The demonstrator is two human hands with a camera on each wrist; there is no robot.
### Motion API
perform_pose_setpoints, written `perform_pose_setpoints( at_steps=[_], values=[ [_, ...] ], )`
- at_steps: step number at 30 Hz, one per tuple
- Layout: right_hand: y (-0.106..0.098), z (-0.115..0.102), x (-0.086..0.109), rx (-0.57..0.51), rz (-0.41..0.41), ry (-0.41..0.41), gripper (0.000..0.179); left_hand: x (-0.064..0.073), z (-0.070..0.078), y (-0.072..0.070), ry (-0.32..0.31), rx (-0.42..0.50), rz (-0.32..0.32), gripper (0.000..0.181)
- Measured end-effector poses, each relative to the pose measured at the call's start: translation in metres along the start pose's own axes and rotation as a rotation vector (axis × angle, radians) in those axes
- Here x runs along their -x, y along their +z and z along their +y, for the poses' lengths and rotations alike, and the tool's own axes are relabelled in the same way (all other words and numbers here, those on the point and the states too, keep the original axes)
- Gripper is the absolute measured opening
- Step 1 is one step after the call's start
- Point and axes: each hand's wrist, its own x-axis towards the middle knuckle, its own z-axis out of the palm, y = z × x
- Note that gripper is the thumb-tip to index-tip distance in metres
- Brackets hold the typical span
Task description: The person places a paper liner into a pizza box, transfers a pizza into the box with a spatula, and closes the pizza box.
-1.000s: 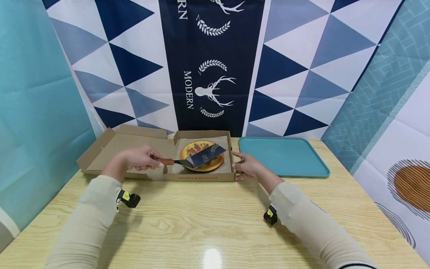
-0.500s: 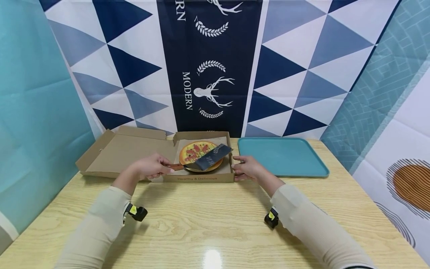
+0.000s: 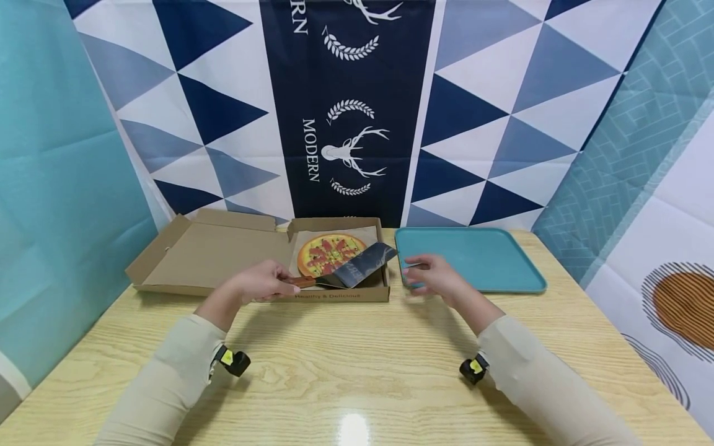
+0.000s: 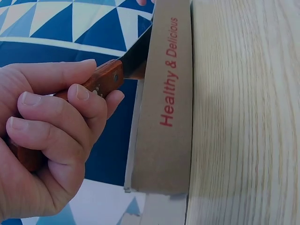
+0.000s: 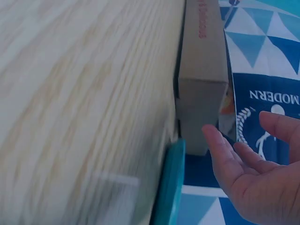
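My left hand (image 3: 259, 284) grips the wooden handle of a spatula (image 3: 365, 265), fingers curled round it in the left wrist view. Its broad dark blade slants over the near right part of a pizza (image 3: 323, 251), with the tip past the box's right wall. The pizza lies on paper inside an open cardboard pizza box (image 3: 370, 297). Whether blade and pizza touch, I cannot tell. Right of the box, my right hand (image 3: 440, 280) hovers by the near left corner of a teal tray (image 3: 474, 260), holding nothing. Its fingers look loosely extended in the right wrist view.
The box's lid (image 3: 217, 254) lies folded out to the left on the wooden table (image 3: 334, 359). Patterned cloth (image 3: 357, 111) hangs right behind the box and tray. Blue cloth (image 3: 72, 186) stands at the left side.
The spatula has moved right and slightly nearer in my left hand, from over the pizza towards the box's right wall. My right hand has let go of the box's right side and shifted right.
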Motion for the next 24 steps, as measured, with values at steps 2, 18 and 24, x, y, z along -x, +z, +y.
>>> perform_pose_setpoints(
  at_steps=[2,18,24],
  values=[
    [-0.005,0.0,0.004,0.022,0.015,-0.012,0.054,0.0,0.002,0.003,-0.007,0.002,0.003,0.027],
    [-0.035,0.01,0.035,0.208,0.117,-0.086,0.052,-0.009,0.024,0.027,0.033,-0.028,-0.004,0.035],
    [-0.049,0.015,0.04,0.27,0.185,-0.079,0.051,-0.02,0.033,0.035,0.06,-0.058,0.013,0.044]
  ],
)
